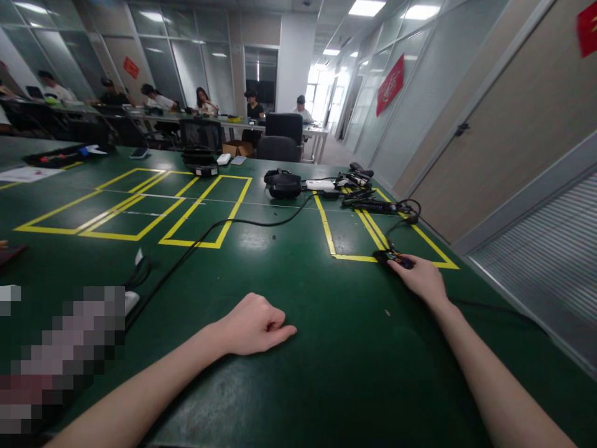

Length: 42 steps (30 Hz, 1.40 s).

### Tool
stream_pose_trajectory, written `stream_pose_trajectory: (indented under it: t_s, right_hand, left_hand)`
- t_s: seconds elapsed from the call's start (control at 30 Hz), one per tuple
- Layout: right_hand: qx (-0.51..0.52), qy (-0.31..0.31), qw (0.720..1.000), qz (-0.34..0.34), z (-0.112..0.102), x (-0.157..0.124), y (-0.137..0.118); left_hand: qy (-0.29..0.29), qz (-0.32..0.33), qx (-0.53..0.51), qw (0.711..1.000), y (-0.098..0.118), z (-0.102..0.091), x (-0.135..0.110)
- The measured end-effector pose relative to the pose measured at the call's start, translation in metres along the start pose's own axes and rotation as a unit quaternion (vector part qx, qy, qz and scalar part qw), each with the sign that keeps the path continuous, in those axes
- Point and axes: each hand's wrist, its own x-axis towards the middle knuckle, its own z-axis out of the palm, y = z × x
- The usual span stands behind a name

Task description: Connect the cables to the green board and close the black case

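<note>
My left hand rests on the green tabletop with its fingers curled into a loose fist and the thumb pointing right. Nothing shows in it. Farther off to the right, my right hand grips a small black object with coloured bits, thumb on the near side. Its exact kind is too small to make out, and part of it is hidden under the fingers. It lies at the near edge of a yellow tape outline. A dark cable runs from near it toward a heap of black gear.
Beside that heap are a white power strip and a black headset. A long black cable crosses the table. More yellow tape outlines lie left. A black tray and a phone are farther back. Several people sit at another table.
</note>
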Motion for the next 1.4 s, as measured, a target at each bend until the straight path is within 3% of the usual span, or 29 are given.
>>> stream_pose_trajectory:
  t_s: [0.07,0.17,0.23,0.33,0.4,0.5,0.67,0.93,1.17,1.4]
  right_hand:
    - [0.023,-0.053,0.998,-0.021,0.002,-0.014,-0.033]
    - [0.092,-0.113,0.979,-0.141,0.004,-0.045,-0.082]
    - [0.145,-0.168,0.946,-0.236,0.002,-0.071,-0.110]
    - [0.200,-0.247,0.871,-0.375,-0.005,-0.108,-0.140]
    - [0.221,-0.287,0.828,-0.428,-0.009,-0.126,-0.151]
    - [0.233,-0.303,0.800,-0.462,-0.012,-0.140,-0.158]
    - [0.235,-0.279,0.811,-0.457,-0.010,-0.142,-0.157]
    - [0.269,-0.233,0.820,-0.447,-0.007,-0.140,-0.158]
    - [0.217,-0.191,0.835,-0.468,-0.006,-0.135,-0.159]
    - [0.209,-0.188,0.841,-0.461,-0.003,-0.130,-0.157]
  left_hand:
    - [-0.001,-0.001,-0.003,1.000,0.000,0.000,0.000]
    - [0.008,-0.003,-0.009,1.000,-0.001,0.001,0.000]
    - [0.034,-0.003,-0.008,0.999,-0.002,0.001,-0.001]
    - [0.082,-0.001,-0.002,0.997,-0.002,0.001,-0.001]
    - [0.100,0.005,0.000,0.995,-0.002,0.000,-0.002]
    - [0.091,0.025,0.000,0.995,-0.002,-0.001,-0.002]
    - [0.047,0.013,-0.003,0.999,-0.004,0.000,-0.001]
    - [0.055,-0.003,0.022,0.998,-0.008,0.002,0.001]
    - [0.044,-0.017,0.048,0.998,-0.010,0.001,0.001]
    - [0.052,-0.008,0.028,0.998,-0.018,0.002,0.000]
